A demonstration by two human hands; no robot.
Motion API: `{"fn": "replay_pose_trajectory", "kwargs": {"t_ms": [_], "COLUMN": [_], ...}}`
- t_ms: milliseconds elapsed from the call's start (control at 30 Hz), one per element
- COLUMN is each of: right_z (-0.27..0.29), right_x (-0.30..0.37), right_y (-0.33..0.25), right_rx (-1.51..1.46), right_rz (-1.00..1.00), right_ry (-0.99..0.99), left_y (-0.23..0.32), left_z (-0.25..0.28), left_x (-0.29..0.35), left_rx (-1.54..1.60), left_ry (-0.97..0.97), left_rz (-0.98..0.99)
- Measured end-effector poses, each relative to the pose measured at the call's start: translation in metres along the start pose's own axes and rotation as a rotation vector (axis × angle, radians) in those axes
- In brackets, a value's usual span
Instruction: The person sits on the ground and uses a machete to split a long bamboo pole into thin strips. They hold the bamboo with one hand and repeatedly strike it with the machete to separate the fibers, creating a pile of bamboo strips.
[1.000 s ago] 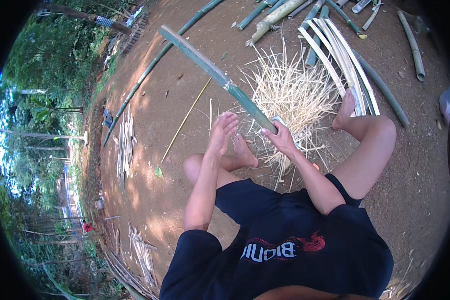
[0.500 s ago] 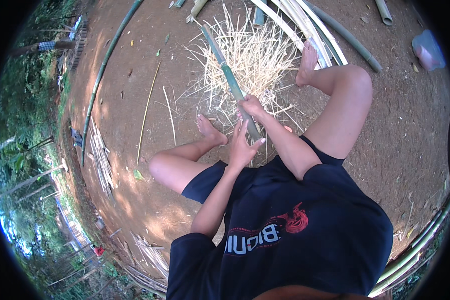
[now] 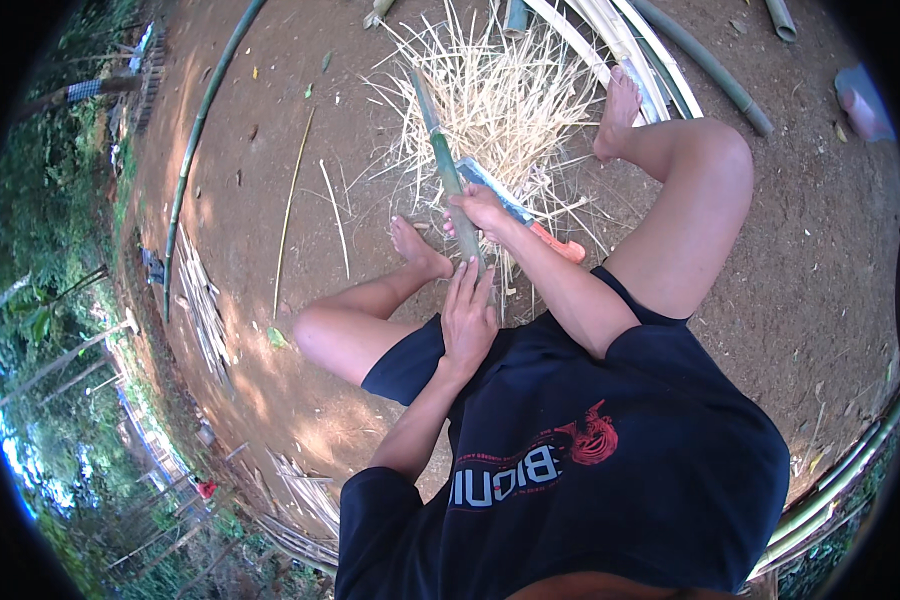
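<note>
Okay, so my bamboo piece (image 3: 444, 155) points up from my hands toward 11 o'clock, across the edge of the pale shavings (image 3: 530, 110), and I'd guess it's stiff, fairly light and a bit slick on the green skin, best held around its lower half. My right hand (image 3: 477, 210) is wrapped round it there, while my left hand (image 3: 467, 315) is flat, straight fingers against the bottom end. Versus half a second ago, my left thumb's less splayed and the orange-handled blade (image 3: 500, 190), 3 o'clock from my right hand, shows way more.
</note>
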State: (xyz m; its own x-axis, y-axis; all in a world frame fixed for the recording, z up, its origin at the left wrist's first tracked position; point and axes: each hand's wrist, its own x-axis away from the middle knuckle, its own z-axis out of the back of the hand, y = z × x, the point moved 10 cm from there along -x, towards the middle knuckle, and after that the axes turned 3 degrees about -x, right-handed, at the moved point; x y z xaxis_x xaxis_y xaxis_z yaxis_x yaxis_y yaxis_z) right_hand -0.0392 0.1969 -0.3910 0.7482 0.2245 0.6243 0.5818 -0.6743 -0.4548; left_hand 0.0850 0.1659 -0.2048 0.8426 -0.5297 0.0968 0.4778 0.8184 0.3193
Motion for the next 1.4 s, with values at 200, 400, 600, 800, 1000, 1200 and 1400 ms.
{"fn": "replay_pose_trajectory", "kwargs": {"t_ms": [200, 400, 600, 800, 1000, 1200, 1400], "right_z": [-0.022, 0.133, 0.176, 0.185, 0.184, 0.169, 0.094], "right_x": [0.013, -0.015, 0.011, 0.016, 0.004, 0.004, 0.036], "right_y": [-0.03, -0.012, 0.053, 0.06, 0.076, 0.059, 0.011], "right_rx": [0.026, 0.87, 1.387, 1.44, 1.379, 1.301, 0.882], "right_rz": [0.068, 0.097, -0.232, -0.389, -0.434, -0.33, -0.206], "right_ry": [-0.074, 0.539, 0.527, 0.414, 0.254, 0.236, 0.159], "left_y": [-0.034, -0.107, -0.154, -0.24, -0.247, -0.232, -0.205], "left_z": [0.109, 0.318, 0.435, 0.392, 0.38, 0.388, 0.409], "left_x": [-0.018, -0.043, -0.016, -0.02, -0.058, -0.079, -0.085], "left_rx": [-0.07, 0.356, 0.322, 0.471, 0.999, 0.856, 0.79], "left_ry": [0.396, 0.835, 0.99, 1.046, 0.792, 0.821, 1.041], "left_rz": [0.046, 0.346, 0.459, 0.635, 0.385, 0.244, 0.241]}}
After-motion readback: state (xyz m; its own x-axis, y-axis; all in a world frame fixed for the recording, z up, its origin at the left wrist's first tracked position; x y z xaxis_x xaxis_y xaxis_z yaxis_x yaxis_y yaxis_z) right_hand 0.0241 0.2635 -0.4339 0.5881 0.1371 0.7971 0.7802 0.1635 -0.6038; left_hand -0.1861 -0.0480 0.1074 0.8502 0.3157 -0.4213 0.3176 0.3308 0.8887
